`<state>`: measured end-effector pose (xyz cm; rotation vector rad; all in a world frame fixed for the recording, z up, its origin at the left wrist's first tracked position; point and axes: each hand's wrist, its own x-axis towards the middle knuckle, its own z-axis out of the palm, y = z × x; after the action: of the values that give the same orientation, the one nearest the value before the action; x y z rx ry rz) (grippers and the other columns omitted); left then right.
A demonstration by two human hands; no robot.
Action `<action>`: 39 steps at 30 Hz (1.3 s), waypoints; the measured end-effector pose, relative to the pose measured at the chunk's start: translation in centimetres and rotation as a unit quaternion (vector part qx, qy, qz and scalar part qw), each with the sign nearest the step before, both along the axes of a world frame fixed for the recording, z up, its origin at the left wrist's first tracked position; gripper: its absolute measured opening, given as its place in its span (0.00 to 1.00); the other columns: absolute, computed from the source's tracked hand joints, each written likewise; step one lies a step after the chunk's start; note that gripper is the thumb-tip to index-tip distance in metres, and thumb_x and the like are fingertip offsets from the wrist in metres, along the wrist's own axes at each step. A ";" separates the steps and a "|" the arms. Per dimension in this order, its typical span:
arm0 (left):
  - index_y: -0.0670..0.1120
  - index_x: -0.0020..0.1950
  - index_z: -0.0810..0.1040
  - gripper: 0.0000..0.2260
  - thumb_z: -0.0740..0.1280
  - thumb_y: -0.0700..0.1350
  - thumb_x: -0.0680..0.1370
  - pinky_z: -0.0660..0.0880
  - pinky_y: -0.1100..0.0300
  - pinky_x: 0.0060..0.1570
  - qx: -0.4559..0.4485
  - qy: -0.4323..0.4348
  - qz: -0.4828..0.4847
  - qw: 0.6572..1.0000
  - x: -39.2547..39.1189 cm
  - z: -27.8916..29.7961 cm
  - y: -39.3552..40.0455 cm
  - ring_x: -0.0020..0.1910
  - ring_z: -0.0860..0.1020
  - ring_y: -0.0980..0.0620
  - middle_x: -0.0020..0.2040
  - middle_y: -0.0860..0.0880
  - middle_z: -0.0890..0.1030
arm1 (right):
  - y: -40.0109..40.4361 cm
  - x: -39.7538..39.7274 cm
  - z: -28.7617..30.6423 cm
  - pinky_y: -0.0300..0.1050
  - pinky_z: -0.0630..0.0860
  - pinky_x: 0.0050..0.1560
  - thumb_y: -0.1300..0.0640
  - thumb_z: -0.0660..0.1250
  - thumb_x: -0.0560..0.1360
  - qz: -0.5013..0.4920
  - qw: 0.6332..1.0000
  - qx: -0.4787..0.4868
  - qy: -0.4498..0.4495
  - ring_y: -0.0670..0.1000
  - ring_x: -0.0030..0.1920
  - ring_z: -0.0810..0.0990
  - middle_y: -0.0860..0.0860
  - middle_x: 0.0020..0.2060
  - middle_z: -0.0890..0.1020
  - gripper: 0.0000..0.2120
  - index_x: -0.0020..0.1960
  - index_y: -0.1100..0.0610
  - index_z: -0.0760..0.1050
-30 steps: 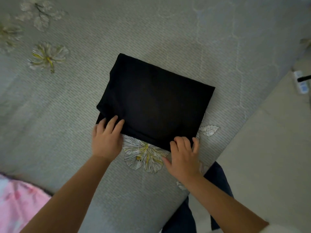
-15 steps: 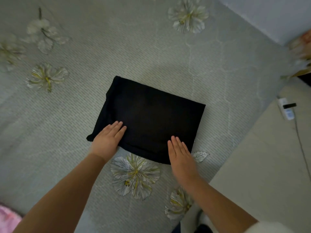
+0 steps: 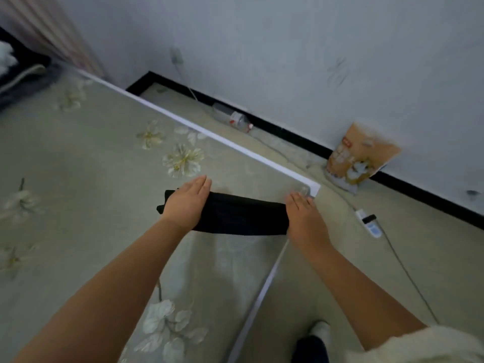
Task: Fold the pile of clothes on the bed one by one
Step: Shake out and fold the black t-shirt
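Two hands lie flat on a folded black garment (image 3: 239, 217) near the corner of the bed (image 3: 86, 184). Left hand (image 3: 187, 203) rests palm-down on the garment's left end, fingers straight & together, tips reaching just past the far edge onto the sheet. Right hand (image 3: 305, 218) is on the right end, fingers likewise straight and close together — nothing gripped or pinched by either, both just pressing or resting. Garment is a long narrow band btwn the hands, lying flat on the floral bedsheet; its right end sits close to the bed's white edge at the corner.

Off the bed, on the floor by the wall: a clear plastic bottle (image 3: 233, 117) lying on its side w/ a red-and-white label, a tan pouch (image 3: 362, 157) leaning against the wall, and a white power strip (image 3: 369, 224) w/ a black plug in it — a cable runs from it across the floor. Dark bedding (image 3: 18, 72) is piled at the far left of the bed. Bottom right shows a pale sleeve (image 3: 429, 347) on the right arm, plus a foot (image 3: 318, 331) on the floor beside the bed. View is somewhat blurred, so label text can't be read.
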<state>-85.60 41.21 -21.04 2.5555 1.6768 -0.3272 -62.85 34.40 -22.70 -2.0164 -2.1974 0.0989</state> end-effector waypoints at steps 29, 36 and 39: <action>0.39 0.74 0.40 0.26 0.50 0.35 0.80 0.43 0.56 0.72 0.197 -0.007 0.097 0.976 31.9 26.1 43.1 0.75 0.43 0.46 0.76 0.42 0.43 | 49.8 33.2 29.9 0.48 0.39 0.73 0.67 0.51 0.76 0.124 0.975 0.096 -0.156 0.57 0.75 0.43 0.59 0.75 0.45 0.30 0.74 0.64 0.42; 0.40 0.75 0.41 0.25 0.48 0.36 0.80 0.44 0.58 0.71 0.219 0.019 0.231 0.948 23.9 28.5 51.2 0.75 0.45 0.47 0.76 0.43 0.44 | 63.6 24.4 31.3 0.49 0.39 0.73 0.66 0.52 0.77 0.234 0.956 0.138 -0.112 0.57 0.75 0.43 0.60 0.75 0.45 0.30 0.74 0.65 0.41; 0.39 0.74 0.41 0.24 0.48 0.37 0.80 0.44 0.58 0.71 0.218 0.051 0.292 0.930 19.8 28.7 53.3 0.75 0.46 0.47 0.76 0.42 0.45 | 69.1 19.4 31.0 0.49 0.40 0.73 0.66 0.51 0.77 0.300 0.939 0.139 -0.097 0.58 0.75 0.43 0.60 0.75 0.45 0.30 0.74 0.65 0.41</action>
<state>-65.83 94.54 7.62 2.1358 2.6896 -0.0425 -43.43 103.45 8.34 -1.2041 -2.6928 -0.3359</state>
